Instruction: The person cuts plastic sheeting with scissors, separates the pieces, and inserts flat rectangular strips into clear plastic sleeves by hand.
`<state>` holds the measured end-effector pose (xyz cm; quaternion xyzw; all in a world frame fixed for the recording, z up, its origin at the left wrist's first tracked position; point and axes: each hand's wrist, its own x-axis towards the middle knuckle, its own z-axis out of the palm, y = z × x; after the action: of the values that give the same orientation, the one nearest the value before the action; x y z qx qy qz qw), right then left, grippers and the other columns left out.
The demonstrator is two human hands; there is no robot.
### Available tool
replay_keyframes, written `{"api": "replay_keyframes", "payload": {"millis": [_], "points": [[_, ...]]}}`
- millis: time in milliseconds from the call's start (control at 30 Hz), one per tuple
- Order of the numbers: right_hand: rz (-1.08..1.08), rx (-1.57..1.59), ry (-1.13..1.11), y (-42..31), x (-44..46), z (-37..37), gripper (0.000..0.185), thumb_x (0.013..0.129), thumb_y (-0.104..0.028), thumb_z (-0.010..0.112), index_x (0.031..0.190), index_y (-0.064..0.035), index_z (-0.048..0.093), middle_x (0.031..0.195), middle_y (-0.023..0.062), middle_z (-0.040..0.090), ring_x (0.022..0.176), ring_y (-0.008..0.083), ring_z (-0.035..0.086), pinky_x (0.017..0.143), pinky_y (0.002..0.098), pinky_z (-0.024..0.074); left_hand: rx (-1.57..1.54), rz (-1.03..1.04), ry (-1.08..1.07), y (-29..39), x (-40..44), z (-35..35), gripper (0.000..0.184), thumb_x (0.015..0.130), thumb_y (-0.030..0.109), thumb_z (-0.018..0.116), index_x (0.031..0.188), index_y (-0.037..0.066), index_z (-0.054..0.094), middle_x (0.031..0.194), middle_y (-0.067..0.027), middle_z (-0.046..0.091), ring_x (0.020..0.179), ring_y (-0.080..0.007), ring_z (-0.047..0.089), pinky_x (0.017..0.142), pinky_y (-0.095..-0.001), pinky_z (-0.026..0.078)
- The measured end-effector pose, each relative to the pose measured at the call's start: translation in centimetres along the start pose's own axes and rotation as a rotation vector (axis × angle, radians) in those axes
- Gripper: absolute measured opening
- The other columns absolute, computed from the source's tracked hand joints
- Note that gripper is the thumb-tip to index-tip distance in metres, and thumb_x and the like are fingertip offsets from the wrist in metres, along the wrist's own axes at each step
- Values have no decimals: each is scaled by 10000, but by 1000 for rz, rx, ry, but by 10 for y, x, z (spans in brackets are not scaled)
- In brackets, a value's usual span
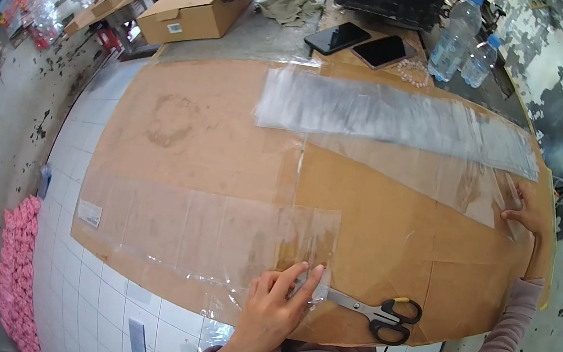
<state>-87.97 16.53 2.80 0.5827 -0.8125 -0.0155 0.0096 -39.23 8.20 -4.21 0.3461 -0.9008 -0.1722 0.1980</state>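
Observation:
My left hand (275, 309) rests at the front of the cardboard, its fingers apart and fingertips on the right end of a long clear plastic bag (208, 230) with a small white label. Right beside it lie scissors (367, 310) with black handles, their blade tips close to the plastic near my thumb. At the right edge, my right hand (528, 213) pinches the end of another clear plastic bag (434, 177) between thumb and fingers. That bag slants out from under a stack of clear plastic bags (392, 116).
A large cardboard sheet (183, 154) covers the tabletop. Behind it are a cardboard box (193, 10), a grey cloth (288, 8), two phones (337, 38), a beaded string (413, 72) and two water bottles (456, 38). Pink knitted material (19, 275) hangs at left. Other people sit farther back.

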Motion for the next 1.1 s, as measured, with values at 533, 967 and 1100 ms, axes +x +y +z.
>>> {"api": "replay_keyframes", "payload": {"millis": [533,967,1100], "points": [[-12,491,11,77,159,-30,126,836,-148,542,855,-26,572,690,44,543,618,128,538,560,266,445,113,192,158,-2,-11,3,389,728,133,677,1111,95,623,955,-11,590,779,-141,559,671,-279,449],[-384,943,-204,-248,-3,17,542,820,-120,623,1306,-55,392,1159,146,512,948,224,578,795,327,480,55,239,392,17,-9,11,278,720,8,577,984,-49,640,951,-134,653,848,-194,655,752,-260,543],[-209,1630,-633,-265,-26,34,479,878,-127,569,1304,-16,380,1122,158,557,901,170,599,772,294,498,-55,313,477,33,-5,28,259,735,12,560,971,-60,639,962,-155,650,856,-207,656,763,-266,545]]}}
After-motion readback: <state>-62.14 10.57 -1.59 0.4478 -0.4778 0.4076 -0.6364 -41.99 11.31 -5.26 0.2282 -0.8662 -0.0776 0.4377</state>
